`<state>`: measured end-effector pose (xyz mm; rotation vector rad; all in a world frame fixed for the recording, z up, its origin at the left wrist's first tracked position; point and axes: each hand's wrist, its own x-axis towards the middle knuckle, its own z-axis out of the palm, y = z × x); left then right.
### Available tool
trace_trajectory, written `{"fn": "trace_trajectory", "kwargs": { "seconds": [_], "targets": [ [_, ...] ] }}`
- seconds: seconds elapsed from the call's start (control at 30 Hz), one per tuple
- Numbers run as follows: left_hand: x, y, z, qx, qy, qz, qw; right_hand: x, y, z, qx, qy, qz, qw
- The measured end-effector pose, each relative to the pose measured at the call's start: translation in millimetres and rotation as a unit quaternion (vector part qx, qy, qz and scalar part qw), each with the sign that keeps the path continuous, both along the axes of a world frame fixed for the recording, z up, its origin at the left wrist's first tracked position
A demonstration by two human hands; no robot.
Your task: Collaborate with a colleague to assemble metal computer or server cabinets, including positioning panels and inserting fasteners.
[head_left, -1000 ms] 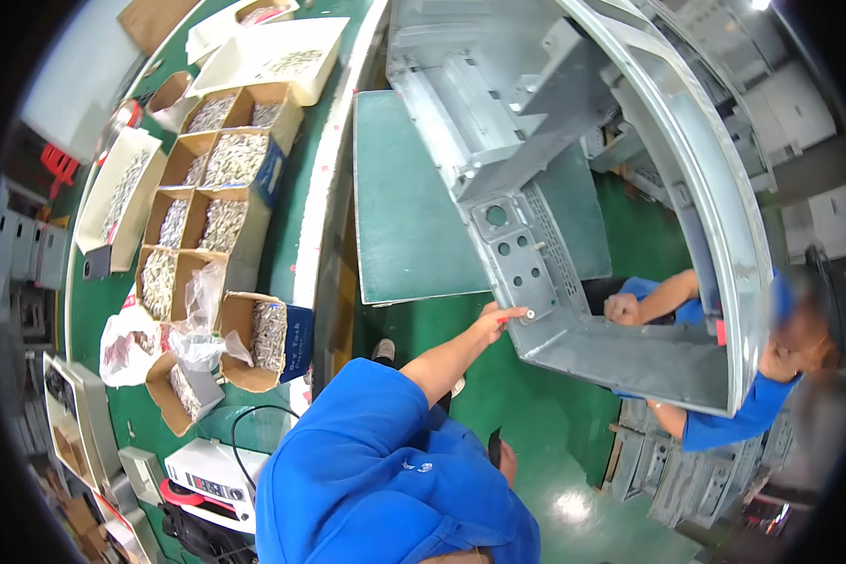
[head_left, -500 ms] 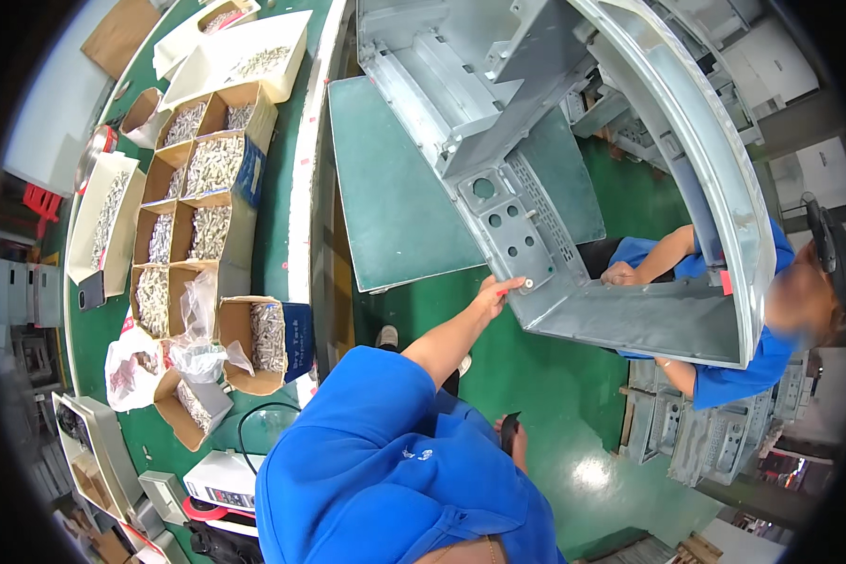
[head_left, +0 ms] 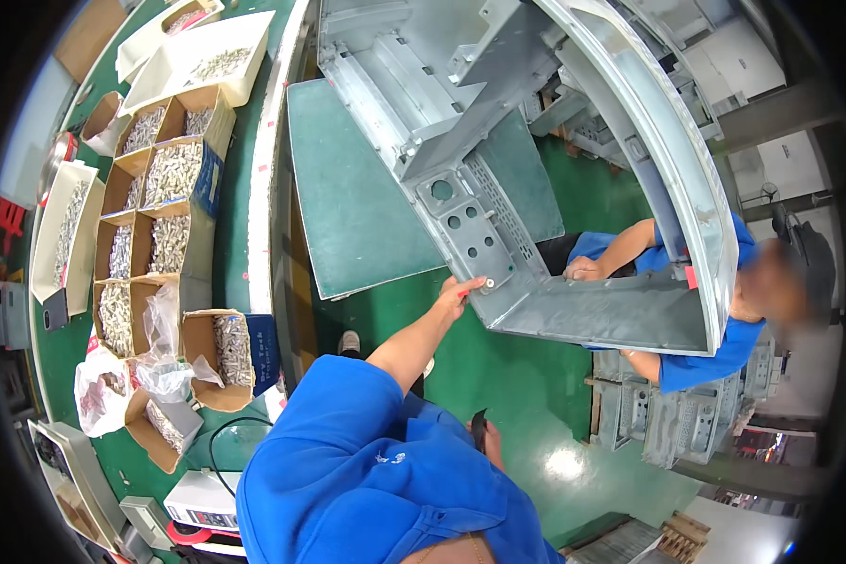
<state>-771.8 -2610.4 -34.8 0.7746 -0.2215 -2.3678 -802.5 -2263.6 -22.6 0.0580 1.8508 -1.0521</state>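
A large grey metal cabinet shell (head_left: 597, 324) is tilted in front of me, with a panel of round holes (head_left: 462, 240) on its near side. My left hand (head_left: 449, 299) is at the near corner of that panel. Its index finger stretches toward a small pale round fitting (head_left: 490, 283), and a bit of red shows by the curled fingers; what it is I cannot make out. Lower, close to my body, my right hand (head_left: 493, 446) is wrapped round a dark curved object (head_left: 479, 430), mostly hidden.
A co-worker's hand (head_left: 585, 270) rests inside the shell at the right. Under the shell stands a green-topped surface (head_left: 367, 207). On the left bench are cardboard boxes (head_left: 150, 226) of small metal parts, white trays (head_left: 221, 66) and a plastic bag (head_left: 164, 357). More metal shells (head_left: 644, 423) stand behind.
The whole view has shifted, so the scene sits further left in the picture. My left hand stays at the same corner of the cabinet shell; my right hand still holds the dark object.
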Motion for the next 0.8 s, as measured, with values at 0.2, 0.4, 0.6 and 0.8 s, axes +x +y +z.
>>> {"fn": "trace_trajectory", "kwargs": {
  "seconds": [0.2, 0.4, 0.6, 0.8],
  "targets": [
    [3.0, -0.7, -4.8, -0.008, -0.020, -0.013, 1.000, 1.9, -10.2, 2.7, -0.014, -0.003, 0.011, 1.000],
    [0.8, -3.1, -13.7, -0.007, -0.002, -0.033, 0.999, 0.7, -8.5, -3.1, -0.002, -0.008, 0.027, 1.000],
    [4.4, -6.2, -6.3, -0.017, 0.017, -0.052, 0.998, 3.9, -5.3, -4.9, 0.027, -0.002, -0.018, 0.999],
    [5.8, -5.9, -5.2, -0.011, 0.018, -0.041, 0.999, 4.2, -11.7, -1.0, -0.006, -0.060, -0.062, 0.996]
  ]
}}
